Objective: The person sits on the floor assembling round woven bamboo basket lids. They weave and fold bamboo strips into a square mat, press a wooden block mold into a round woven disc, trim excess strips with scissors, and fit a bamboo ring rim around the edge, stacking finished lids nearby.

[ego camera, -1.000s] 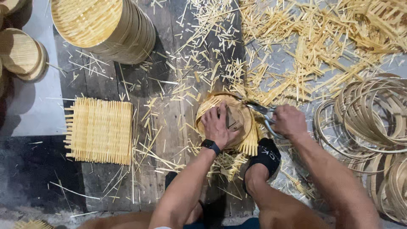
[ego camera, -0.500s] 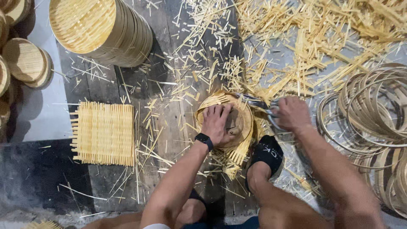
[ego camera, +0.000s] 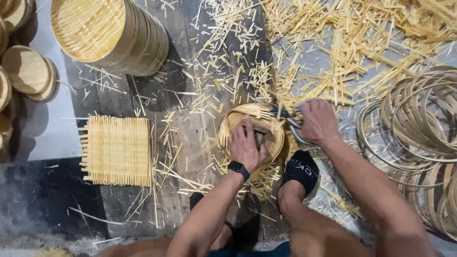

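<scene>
The left hand (ego camera: 246, 143) lies palm-down with fingers spread inside the round bamboo steamer tray (ego camera: 252, 135), pressing its woven base flat against the plank floor (ego camera: 185, 143); a black wristwatch (ego camera: 238, 168) sits on that wrist. The right hand (ego camera: 318, 121) is closed around the handles of one pair of metal shears (ego camera: 285, 119), whose blades point left, roughly horizontal in the view, and meet the tray's upper right rim, where slat ends stick out past the ring. One tray is being worked; it lies at the centre of the view, open face up, just above one foot in a black sock (ego camera: 301, 172). One square woven bamboo mat (ego camera: 116, 150) lies flat well to the left, its slats running horizontally. One tall stack of finished trays (ego camera: 112, 33) stands at upper left, tipped toward the camera. At least four round lids (ego camera: 26, 69) lie at the left edge. A pile of bamboo hoops (ego camera: 419, 128), too overlapped to count, lies at right. Loose bamboo offcuts (ego camera: 333, 43) cover the floor above.
</scene>
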A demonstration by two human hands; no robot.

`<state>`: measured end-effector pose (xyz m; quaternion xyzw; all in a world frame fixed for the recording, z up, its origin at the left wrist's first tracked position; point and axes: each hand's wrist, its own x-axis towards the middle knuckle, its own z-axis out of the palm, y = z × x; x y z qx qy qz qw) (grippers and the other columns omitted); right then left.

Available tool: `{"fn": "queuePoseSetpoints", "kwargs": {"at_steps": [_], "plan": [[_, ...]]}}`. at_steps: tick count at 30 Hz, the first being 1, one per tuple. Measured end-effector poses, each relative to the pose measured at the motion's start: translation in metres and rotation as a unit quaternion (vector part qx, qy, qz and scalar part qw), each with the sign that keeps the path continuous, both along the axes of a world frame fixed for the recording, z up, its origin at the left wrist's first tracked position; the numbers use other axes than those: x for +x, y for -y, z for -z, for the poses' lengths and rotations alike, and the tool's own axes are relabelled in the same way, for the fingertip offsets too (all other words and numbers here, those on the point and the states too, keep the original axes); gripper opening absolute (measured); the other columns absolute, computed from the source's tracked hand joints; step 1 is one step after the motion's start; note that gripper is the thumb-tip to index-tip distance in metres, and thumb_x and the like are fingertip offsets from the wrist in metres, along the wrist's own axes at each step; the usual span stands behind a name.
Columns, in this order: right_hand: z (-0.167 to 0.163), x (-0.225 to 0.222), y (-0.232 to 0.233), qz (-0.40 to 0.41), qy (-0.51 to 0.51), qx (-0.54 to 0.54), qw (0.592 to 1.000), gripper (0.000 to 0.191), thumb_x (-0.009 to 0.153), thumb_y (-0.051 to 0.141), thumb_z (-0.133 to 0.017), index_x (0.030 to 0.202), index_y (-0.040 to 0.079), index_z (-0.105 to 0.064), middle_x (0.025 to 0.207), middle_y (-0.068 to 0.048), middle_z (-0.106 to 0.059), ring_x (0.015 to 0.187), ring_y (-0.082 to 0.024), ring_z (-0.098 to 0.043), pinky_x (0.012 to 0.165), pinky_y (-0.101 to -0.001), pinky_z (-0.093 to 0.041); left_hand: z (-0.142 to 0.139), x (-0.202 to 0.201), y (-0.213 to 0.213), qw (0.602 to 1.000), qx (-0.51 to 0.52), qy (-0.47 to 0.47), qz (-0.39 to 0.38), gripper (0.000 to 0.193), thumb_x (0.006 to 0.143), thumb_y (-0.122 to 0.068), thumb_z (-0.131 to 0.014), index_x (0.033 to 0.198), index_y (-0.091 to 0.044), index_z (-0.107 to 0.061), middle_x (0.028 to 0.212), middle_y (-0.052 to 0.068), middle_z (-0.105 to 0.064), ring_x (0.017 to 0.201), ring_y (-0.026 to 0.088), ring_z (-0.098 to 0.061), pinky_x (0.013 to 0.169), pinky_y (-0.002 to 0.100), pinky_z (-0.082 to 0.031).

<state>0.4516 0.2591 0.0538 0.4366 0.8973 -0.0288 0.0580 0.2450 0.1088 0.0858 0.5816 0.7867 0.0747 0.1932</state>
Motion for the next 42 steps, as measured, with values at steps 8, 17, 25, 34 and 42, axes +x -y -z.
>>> {"fn": "queuePoseSetpoints", "kwargs": {"at_steps": [8, 17, 25, 34, 42], "plan": [[-0.009, 0.006, -0.011, -0.009, 0.067, -0.085, 0.994, 0.04, 0.09, 0.042, -0.06, 0.102, 0.004, -0.067, 0.09, -0.017, -0.065, 0.085, -0.027, -0.065, 0.077, -0.0418, -0.055, -0.025, -0.033, -0.005, 0.989, -0.01, 0.022, 0.147, 0.118, 0.067, -0.03, -0.084, 0.16, -0.007, -0.017, 0.125, 0.021, -0.051, 0.112, 0.038, -0.049, 0.095, 0.05, -0.038], [0.009, 0.006, -0.01, 0.001, 0.073, -0.128, 0.989, 0.037, 0.092, 0.038, -0.061, 0.111, 0.007, -0.066, 0.106, -0.016, -0.066, 0.103, -0.029, -0.065, 0.093, -0.0427, -0.054, -0.021, -0.053, -0.007, 0.959, 0.049, -0.011, 0.28, 0.108, 0.07, -0.02, -0.081, 0.163, -0.016, -0.027, 0.128, 0.012, -0.056, 0.118, 0.034, -0.051, 0.102, 0.048, -0.038], [0.011, -0.01, -0.008, -0.022, 0.085, -0.07, 0.994, 0.037, 0.089, 0.035, -0.06, 0.111, 0.006, -0.065, 0.103, -0.016, -0.067, 0.097, -0.028, -0.066, 0.088, -0.0404, -0.056, -0.009, -0.061, -0.009, 0.93, 0.035, -0.079, 0.356, 0.102, 0.072, -0.021, -0.074, 0.161, -0.021, -0.026, 0.133, 0.009, -0.056, 0.128, 0.031, -0.051, 0.114, 0.062, -0.026], [0.001, -0.007, -0.008, -0.004, 0.1, -0.078, 0.992, 0.073, 0.077, 0.066, -0.068, 0.11, 0.001, -0.062, 0.103, -0.018, -0.065, 0.1, -0.03, -0.063, 0.087, -0.0423, -0.054, 0.003, -0.014, 0.005, 0.995, 0.034, 0.027, 0.085, 0.076, 0.082, -0.043, -0.07, 0.148, -0.013, -0.048, 0.135, 0.01, -0.062, 0.132, 0.032, -0.05, 0.11, 0.066, -0.022], [0.006, 0.004, -0.014, -0.038, 0.081, -0.112, 0.99, 0.063, 0.072, 0.052, -0.073, 0.118, 0.009, -0.063, 0.111, -0.012, -0.066, 0.108, -0.028, -0.065, 0.093, -0.0405, -0.055, -0.003, -0.038, 0.001, 0.982, 0.038, 0.027, 0.186, 0.074, 0.072, -0.037, -0.077, 0.14, -0.017, -0.055, 0.128, 0.005, -0.066, 0.127, 0.03, -0.053, 0.111, 0.065, -0.025]]}}
